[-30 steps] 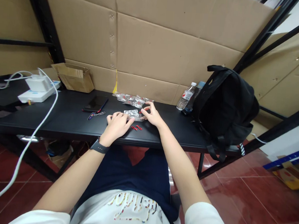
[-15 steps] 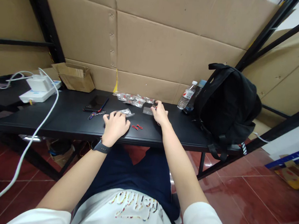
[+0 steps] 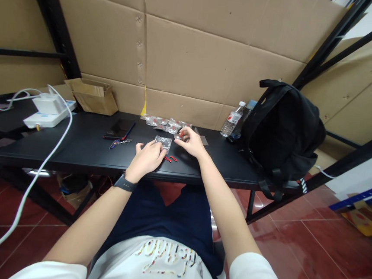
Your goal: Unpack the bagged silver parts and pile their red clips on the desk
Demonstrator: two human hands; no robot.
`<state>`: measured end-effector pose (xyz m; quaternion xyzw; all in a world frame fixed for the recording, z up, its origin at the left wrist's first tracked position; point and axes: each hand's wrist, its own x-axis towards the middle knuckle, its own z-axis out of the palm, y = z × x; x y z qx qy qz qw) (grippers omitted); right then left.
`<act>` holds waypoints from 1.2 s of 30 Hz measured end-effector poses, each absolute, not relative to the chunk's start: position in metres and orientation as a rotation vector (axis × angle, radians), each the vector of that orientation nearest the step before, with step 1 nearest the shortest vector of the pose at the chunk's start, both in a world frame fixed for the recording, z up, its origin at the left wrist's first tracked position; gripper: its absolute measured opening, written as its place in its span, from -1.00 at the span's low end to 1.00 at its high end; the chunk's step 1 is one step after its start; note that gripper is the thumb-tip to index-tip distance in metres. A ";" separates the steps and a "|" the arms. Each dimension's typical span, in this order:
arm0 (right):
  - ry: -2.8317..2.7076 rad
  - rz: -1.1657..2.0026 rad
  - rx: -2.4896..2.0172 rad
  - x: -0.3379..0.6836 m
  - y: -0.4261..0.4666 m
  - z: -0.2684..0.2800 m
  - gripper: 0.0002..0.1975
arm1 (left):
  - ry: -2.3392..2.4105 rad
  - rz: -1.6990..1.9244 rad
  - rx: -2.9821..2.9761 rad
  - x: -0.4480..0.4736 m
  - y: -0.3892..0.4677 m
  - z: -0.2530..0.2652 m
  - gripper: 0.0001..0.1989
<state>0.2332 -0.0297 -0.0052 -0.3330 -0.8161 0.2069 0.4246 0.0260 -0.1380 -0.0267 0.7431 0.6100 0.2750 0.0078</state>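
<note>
The left grip (image 3: 148,157) rests on a clear packet (image 3: 165,142), likely steadying it; I cannot tell whether it pinches. Red cords (image 3: 173,158) lie loose just right of it, seemingly set within easy reach. The right grip (image 3: 192,142) is narrow around a small red piece (image 3: 181,134), a fingertip hold probably suiting its size. Beneath both is a black desk (image 3: 75,140); beyond them, a cardboard wall (image 3: 192,66).

No word or number can be read for certain. The shirt (image 3: 118,277) bears looping, multicoloured lettering (image 3: 165,257) across the chest – too distorted at this angle to make out. The clear bottle (image 3: 228,128) has a red-and-white label (image 3: 234,117) – its print too small to read.
</note>
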 end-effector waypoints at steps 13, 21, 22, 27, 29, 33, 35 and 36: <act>-2.001 0.563 -0.886 0.236 -0.029 -0.004 -0.54 | 1.796 0.818 2.442 0.025 -0.133 -0.031 -0.65; -2.141 0.575 -0.888 0.233 -0.039 0.001 -0.64 | 1.764 0.767 2.527 0.023 -0.133 -0.034 -0.63; -2.157 0.584 -0.869 0.233 -0.040 0.001 -0.64 | 1.774 0.760 2.525 0.023 -0.133 -0.034 -0.62; -2.282 0.563 -0.932 0.236 -0.034 -0.004 -0.74 | 1.710 0.745 2.578 0.022 -0.134 -0.034 -0.60; -2.289 0.528 -0.973 0.237 -0.031 -0.006 -0.75 | 1.714 0.737 2.590 0.022 -0.133 -0.035 -0.60; -2.292 0.567 -0.899 0.238 -0.026 -0.009 -0.74 | 1.732 0.719 2.602 0.022 -0.131 -0.039 -0.62; -2.300 0.656 -0.846 0.237 -0.024 -0.012 -0.73 | 1.735 0.702 2.596 0.022 -0.130 -0.040 -0.62; -2.291 0.701 -0.825 0.237 -0.024 -0.013 -0.72 | 1.736 0.697 2.589 0.022 -0.130 -0.040 -0.61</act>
